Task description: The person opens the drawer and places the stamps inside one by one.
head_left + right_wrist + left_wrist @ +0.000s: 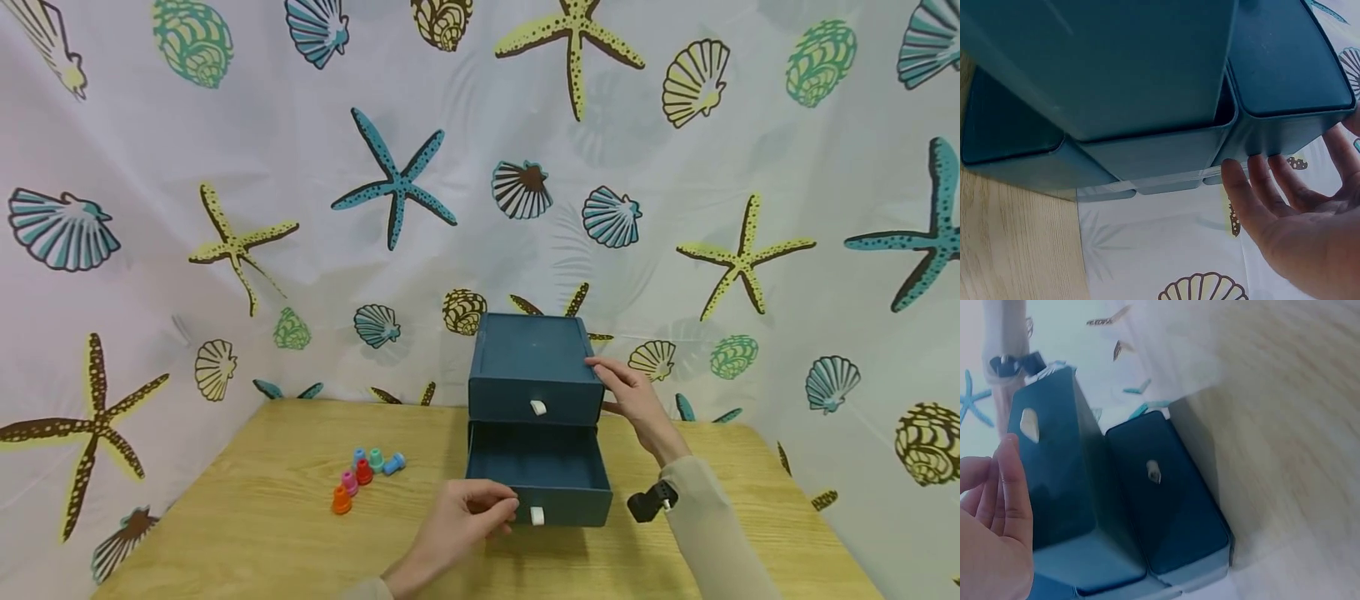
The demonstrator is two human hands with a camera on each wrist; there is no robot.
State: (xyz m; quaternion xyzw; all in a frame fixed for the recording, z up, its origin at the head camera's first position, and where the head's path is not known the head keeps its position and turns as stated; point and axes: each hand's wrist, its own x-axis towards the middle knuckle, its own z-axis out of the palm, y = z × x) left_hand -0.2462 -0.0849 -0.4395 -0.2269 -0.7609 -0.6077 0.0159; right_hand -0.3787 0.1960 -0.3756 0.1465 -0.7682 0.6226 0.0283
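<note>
A dark blue chest of drawers [534, 346] stands on the table with its upper drawer [495, 402] closed. Below that, a drawer [570, 507] is pulled out, its visible inside bare. A closed lowest drawer [1166, 494] shows in the left wrist view. My left hand [468, 521] is at the pulled-out drawer's front, fingertips beside its white pull tab [537, 516], thumb and fingers close together with nothing seen between them. At the chest's upper right edge, my right hand [633, 400] rests with fingertips against the side [1297, 134] and the thumb at the top edge.
Several small coloured peg-like pieces, including an orange one [341, 500] and a blue one [393, 463], are grouped on the wooden table [262, 533] to the left. Behind the chest hangs a white curtain [450, 267] printed with shells and starfish.
</note>
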